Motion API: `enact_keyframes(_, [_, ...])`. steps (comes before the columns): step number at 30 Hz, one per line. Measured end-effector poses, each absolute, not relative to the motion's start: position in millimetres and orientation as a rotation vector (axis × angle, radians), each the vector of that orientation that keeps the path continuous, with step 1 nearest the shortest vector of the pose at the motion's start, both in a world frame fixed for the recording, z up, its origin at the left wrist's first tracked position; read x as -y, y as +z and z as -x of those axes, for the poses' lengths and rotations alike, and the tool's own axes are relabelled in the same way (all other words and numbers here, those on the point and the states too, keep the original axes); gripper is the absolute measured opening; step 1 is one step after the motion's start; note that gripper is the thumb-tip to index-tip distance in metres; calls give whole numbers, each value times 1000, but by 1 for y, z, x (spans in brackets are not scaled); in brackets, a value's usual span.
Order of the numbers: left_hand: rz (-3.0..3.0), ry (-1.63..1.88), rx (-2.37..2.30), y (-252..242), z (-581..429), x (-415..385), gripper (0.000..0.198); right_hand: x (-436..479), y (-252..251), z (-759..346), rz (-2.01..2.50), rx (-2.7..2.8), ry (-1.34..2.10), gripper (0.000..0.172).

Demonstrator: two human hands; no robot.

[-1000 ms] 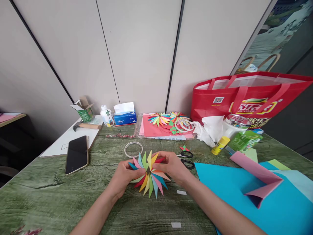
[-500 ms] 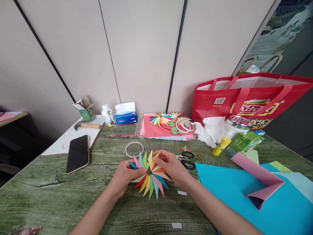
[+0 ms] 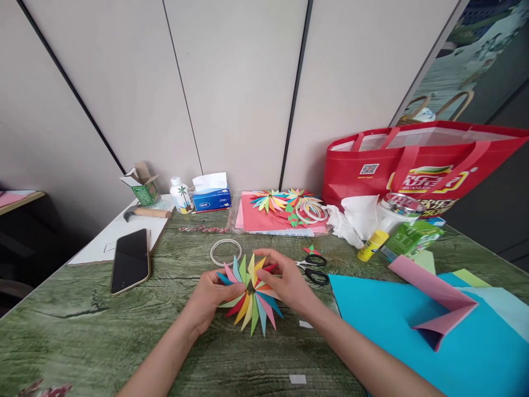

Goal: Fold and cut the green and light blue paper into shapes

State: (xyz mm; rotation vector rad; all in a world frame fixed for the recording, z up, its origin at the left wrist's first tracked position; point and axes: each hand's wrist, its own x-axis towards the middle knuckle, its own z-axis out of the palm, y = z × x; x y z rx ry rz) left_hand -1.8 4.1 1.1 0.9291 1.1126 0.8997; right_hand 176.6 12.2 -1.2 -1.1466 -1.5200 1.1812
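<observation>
A multicoloured folded-paper star (image 3: 252, 309) with many pointed rays and a small hole at its centre is held low over the green wood-grain table. My left hand (image 3: 209, 298) grips its left side, thumb on top near the middle. On the upper right, my right hand (image 3: 285, 278) pinches rays between thumb and fingers, which partly hide them. Just behind the star lies a roll of white tape (image 3: 225, 242). Black-handled scissors (image 3: 316, 268) rest right of my right hand. Small white paper strips (image 3: 298, 379) lie on the tabletop.
Blue paper (image 3: 372, 314) with a folded pink sheet (image 3: 438, 298) covers the right side. A glue stick (image 3: 373, 245), crumpled tissue (image 3: 355, 218) and red bag (image 3: 372, 165) stand behind. Further left are a tissue pack (image 3: 211, 198), bottle (image 3: 181, 196), hammer (image 3: 149, 212) and phone (image 3: 131, 261).
My right thumb and fingers have shifted slightly on the upper rays, and the yellow rays there sit differently. My left hand keeps its hold. The whole view has moved a little.
</observation>
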Motion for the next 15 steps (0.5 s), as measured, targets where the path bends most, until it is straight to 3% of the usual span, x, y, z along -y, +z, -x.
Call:
enact_keyframes(11, [-901, 907, -1105, -1, 3, -3, 35, -11, -2, -175, 1179, 1546, 1210, 31])
enact_keyframes(15, [-910, 897, -1106, -1, 2, -2, 34, -11, -3, -175, 1202, 1545, 1239, 37])
